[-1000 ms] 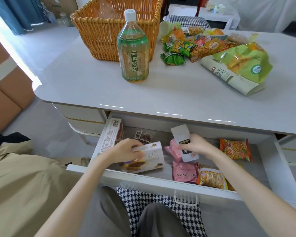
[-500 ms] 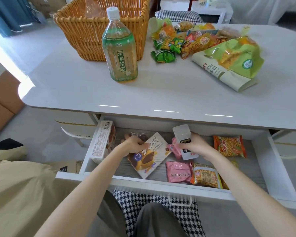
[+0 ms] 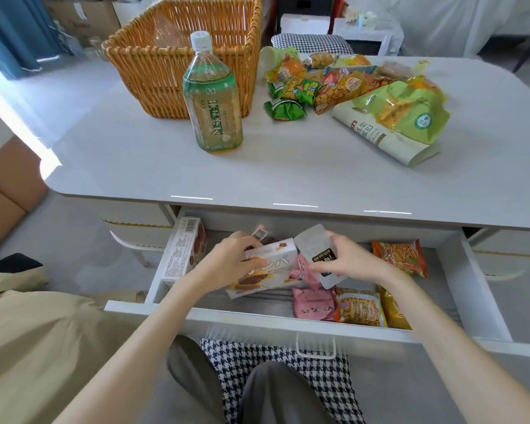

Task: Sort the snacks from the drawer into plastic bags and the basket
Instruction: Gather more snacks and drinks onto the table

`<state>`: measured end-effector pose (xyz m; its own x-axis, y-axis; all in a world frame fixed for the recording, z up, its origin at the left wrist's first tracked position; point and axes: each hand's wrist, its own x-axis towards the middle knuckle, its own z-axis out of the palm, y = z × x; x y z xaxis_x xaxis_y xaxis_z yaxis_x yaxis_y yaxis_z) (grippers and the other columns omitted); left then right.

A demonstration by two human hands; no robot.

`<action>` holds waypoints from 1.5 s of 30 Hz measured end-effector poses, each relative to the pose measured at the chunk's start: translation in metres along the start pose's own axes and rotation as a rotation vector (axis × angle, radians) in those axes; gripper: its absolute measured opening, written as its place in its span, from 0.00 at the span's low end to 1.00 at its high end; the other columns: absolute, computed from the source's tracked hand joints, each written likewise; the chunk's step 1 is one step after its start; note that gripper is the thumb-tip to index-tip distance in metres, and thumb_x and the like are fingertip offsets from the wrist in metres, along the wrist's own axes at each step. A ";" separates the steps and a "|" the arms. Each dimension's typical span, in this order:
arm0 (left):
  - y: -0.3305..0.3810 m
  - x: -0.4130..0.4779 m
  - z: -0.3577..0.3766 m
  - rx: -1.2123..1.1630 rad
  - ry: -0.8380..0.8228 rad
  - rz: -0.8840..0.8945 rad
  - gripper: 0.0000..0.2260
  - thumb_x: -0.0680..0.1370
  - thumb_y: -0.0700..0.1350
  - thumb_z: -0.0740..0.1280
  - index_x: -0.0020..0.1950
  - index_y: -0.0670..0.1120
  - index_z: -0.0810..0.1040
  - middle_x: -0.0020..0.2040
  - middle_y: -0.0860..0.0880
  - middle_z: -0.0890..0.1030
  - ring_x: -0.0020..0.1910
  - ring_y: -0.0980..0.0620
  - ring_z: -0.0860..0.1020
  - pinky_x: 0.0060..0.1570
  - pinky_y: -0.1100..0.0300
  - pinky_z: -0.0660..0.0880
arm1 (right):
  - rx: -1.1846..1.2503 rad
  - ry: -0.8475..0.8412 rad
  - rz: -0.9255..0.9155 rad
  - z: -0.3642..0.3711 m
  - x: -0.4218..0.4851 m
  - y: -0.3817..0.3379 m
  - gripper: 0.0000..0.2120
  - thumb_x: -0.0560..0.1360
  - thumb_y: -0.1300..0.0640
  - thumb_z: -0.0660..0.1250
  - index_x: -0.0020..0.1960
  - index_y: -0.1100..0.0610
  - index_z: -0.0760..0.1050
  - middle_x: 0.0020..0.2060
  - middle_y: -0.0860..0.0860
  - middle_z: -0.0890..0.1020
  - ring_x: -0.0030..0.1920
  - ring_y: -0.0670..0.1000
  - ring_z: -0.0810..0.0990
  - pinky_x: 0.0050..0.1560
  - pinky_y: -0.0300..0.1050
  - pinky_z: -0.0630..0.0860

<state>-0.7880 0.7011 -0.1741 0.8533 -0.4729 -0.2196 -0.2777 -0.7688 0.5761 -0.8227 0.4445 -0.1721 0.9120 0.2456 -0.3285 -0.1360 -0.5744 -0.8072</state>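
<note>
Glossy pale-grey table (image 3: 135, 154) across the upper view, bearing a wicker basket (image 3: 153, 71) at the back left, with a tea bottle (image 3: 213, 111) upright just in front of it, cap on. To the right, a heap of snack packets (image 3: 328, 84) and a green bag (image 3: 410, 111) lying partly over a pale printed bag (image 3: 377, 139). Below the table edge, a white drawer (image 3: 257, 322) standing open over the lap. Inside, at the far left, a tall box (image 3: 184, 252) on edge against the drawer wall. Near the middle, left hand (image 3: 227, 264) curled over the upper end of a cake box (image 3: 273, 267), thumb on its front face, fingers wrapped behind, box tilted. Just beside it, right hand (image 3: 352, 261) pinching a grey pouch (image 3: 314, 249) with a black label, thumb on the front, fingers behind, pouch upright at the cake box's right end. Behind the left hand, a small barcoded wrapper (image 3: 260, 233). Under and in front of the pouch, pink packets (image 3: 314, 304); next to those, an orange cracker packet (image 3: 360, 306); farther back on the right, a packet of orange sticks (image 3: 400, 254). Beneath the drawer front, a houndstooth cushion (image 3: 276, 362) between grey trouser legs; beige cloth (image 3: 43, 332) at the left.
</note>
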 end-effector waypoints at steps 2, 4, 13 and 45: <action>0.008 -0.009 -0.019 -0.095 0.035 0.027 0.11 0.75 0.54 0.69 0.56 0.55 0.76 0.52 0.54 0.74 0.46 0.56 0.77 0.42 0.63 0.72 | 0.064 0.055 -0.037 -0.013 -0.014 -0.017 0.16 0.71 0.54 0.75 0.55 0.45 0.73 0.46 0.45 0.82 0.45 0.44 0.82 0.38 0.38 0.79; 0.022 -0.013 -0.039 -0.213 0.094 0.050 0.08 0.76 0.54 0.68 0.53 0.57 0.76 0.51 0.55 0.77 0.44 0.58 0.79 0.39 0.65 0.76 | 0.162 0.175 -0.069 -0.025 -0.025 -0.032 0.15 0.70 0.54 0.75 0.54 0.49 0.75 0.46 0.46 0.83 0.44 0.41 0.82 0.39 0.37 0.79; 0.080 0.080 -0.062 -0.720 0.402 -0.104 0.13 0.79 0.53 0.64 0.51 0.43 0.72 0.45 0.46 0.78 0.40 0.54 0.77 0.39 0.63 0.75 | 0.467 0.737 -0.004 -0.080 0.024 -0.036 0.24 0.72 0.56 0.74 0.59 0.59 0.63 0.46 0.50 0.77 0.44 0.47 0.80 0.34 0.37 0.75; 0.094 0.103 -0.080 -0.474 0.560 0.164 0.19 0.81 0.40 0.60 0.72 0.45 0.66 0.62 0.49 0.77 0.57 0.54 0.76 0.53 0.67 0.71 | -0.276 0.813 -0.157 -0.102 0.036 -0.066 0.11 0.78 0.53 0.65 0.60 0.50 0.76 0.54 0.45 0.79 0.49 0.49 0.76 0.50 0.45 0.75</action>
<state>-0.6904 0.6144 -0.0797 0.9493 -0.1783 0.2590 -0.3092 -0.3796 0.8719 -0.7419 0.4116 -0.0807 0.9200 -0.2354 0.3133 0.0169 -0.7749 -0.6318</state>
